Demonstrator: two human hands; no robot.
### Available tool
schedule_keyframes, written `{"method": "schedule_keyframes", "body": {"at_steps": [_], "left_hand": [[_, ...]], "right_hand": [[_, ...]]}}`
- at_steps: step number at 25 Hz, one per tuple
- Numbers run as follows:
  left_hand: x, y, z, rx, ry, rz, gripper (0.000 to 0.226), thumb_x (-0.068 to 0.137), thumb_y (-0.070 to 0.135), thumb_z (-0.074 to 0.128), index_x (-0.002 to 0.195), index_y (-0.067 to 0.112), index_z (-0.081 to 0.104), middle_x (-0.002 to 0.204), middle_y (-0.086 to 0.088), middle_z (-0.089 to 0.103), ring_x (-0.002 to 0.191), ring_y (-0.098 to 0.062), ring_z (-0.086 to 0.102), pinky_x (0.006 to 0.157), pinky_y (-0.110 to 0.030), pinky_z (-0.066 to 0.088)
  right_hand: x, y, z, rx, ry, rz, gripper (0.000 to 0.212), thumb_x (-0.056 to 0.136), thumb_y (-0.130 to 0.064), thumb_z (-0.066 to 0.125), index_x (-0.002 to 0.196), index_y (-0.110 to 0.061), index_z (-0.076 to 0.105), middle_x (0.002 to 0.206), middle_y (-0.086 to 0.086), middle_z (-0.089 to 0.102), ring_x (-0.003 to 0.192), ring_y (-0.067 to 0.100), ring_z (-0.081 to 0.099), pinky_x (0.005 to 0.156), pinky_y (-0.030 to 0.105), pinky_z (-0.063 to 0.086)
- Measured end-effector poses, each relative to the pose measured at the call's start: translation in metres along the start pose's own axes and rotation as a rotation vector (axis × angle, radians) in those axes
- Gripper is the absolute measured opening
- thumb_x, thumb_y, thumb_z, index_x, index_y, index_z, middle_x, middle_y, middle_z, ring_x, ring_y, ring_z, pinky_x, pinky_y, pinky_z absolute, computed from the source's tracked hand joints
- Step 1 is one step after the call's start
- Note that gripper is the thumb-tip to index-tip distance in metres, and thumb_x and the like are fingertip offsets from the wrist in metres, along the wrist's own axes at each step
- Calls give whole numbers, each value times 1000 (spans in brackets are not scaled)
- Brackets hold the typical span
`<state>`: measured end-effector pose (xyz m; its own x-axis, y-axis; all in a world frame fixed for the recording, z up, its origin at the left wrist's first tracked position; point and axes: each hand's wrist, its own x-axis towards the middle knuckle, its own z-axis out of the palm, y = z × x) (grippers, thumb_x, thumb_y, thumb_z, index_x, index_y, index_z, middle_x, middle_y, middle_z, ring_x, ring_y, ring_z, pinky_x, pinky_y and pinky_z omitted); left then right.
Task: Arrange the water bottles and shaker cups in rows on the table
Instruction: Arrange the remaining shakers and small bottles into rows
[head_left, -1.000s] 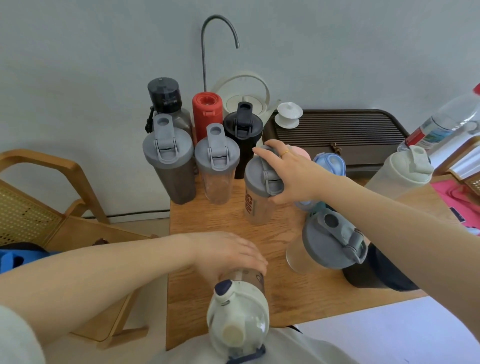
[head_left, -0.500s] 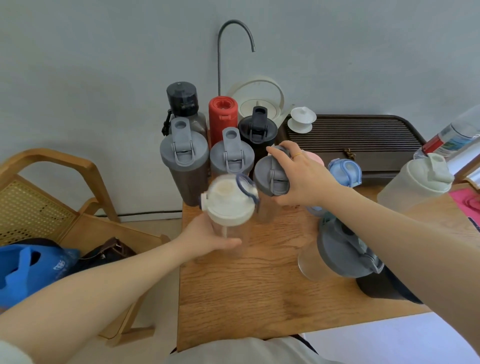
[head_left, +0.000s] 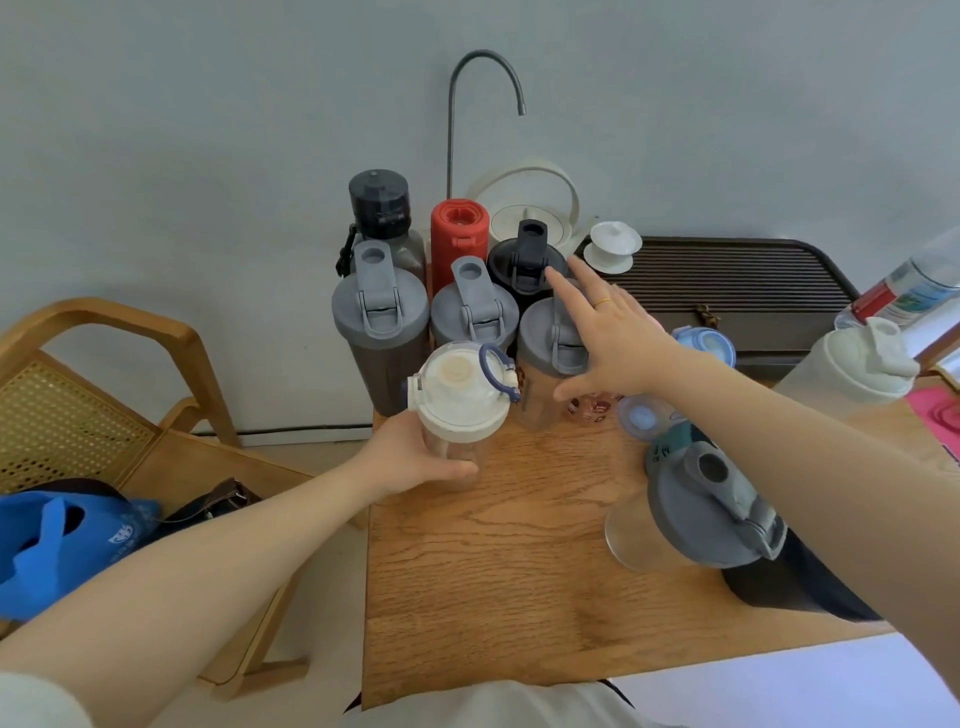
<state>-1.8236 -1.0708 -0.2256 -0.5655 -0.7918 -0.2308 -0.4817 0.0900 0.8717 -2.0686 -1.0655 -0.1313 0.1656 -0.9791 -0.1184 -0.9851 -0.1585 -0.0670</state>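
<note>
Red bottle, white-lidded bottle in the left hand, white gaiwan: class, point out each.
red bottle (head_left: 460, 228), head view, on its cap.
white-lidded bottle (head_left: 457, 395), head view, on its lid.
white gaiwan (head_left: 612, 244), head view, on its lid.

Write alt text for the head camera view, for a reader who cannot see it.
A person's left hand grips a clear bottle with a white lid at the front of two rows of bottles and grey-lidded shakers at the far end of a wooden table. The right hand, fingers spread open, hovers over the rightmost grey-lidded shaker. More bottles stand unsorted to the right.

Single head-worn wide-angle view, facing forward and down, close over the wooden table (head_left: 519, 571)
</note>
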Motion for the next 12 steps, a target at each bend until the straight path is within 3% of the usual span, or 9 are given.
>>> {"method": "schedule_keyframes", "body": {"at_steps": [1, 3, 6, 7, 9, 12], "left_hand": [[2, 2, 2, 2, -17, 1, 51, 50, 48, 78, 95, 42, 56, 101, 15, 63, 106, -13, 57, 97, -36, 46], [6, 4, 7, 10, -50, 8, 40, 56, 37, 82, 86, 42, 57, 92, 18, 62, 103, -15, 59, 94, -34, 46], [12, 8, 17, -6, -66, 51, 46, 62, 26, 82, 96, 40, 56, 102, 15, 63, 104, -8, 56, 97, -32, 43], [14, 10, 20, -5, -68, 64, 46, 62, 25, 82, 96, 41, 56, 102, 16, 63, 103, -5, 56, 97, -31, 43], [17, 15, 27, 6, -76, 81, 41, 63, 24, 82, 89, 41, 55, 94, 19, 63, 94, 4, 56, 92, -29, 44], [19, 23, 35, 6, -65, 85, 36, 65, 22, 81, 83, 37, 54, 83, 22, 62, 78, 14, 57, 83, -19, 45]], "right_hand": [[-5, 1, -7, 47, -6, -14, 119, 65, -49, 76, 146, -19, -5, 156, 15, -11, 144, 34, 6, 115, 43, 15], [-21, 6, -26, 227, 14, -17, 105, 70, -46, 72, 147, -21, 4, 157, 10, -8, 145, 27, 3, 116, 41, 13], [-65, 22, -53, 351, -140, -2, 74, 76, -48, 66, 138, -36, 28, 146, -6, 32, 134, 12, 33, 109, 33, 31], [-83, 24, -59, 361, -272, 6, 75, 73, -52, 67, 136, -42, 26, 141, -14, 38, 129, 6, 37, 106, 29, 33], [-119, 23, -58, 316, -484, 52, 95, 66, -53, 71, 137, -52, 8, 138, -29, 25, 124, -5, 30, 101, 20, 29], [-153, 15, -29, 59, -501, 70, 110, 66, -56, 71, 136, -50, -13, 137, -29, 12, 112, 0, 30, 90, 18, 33]]}}
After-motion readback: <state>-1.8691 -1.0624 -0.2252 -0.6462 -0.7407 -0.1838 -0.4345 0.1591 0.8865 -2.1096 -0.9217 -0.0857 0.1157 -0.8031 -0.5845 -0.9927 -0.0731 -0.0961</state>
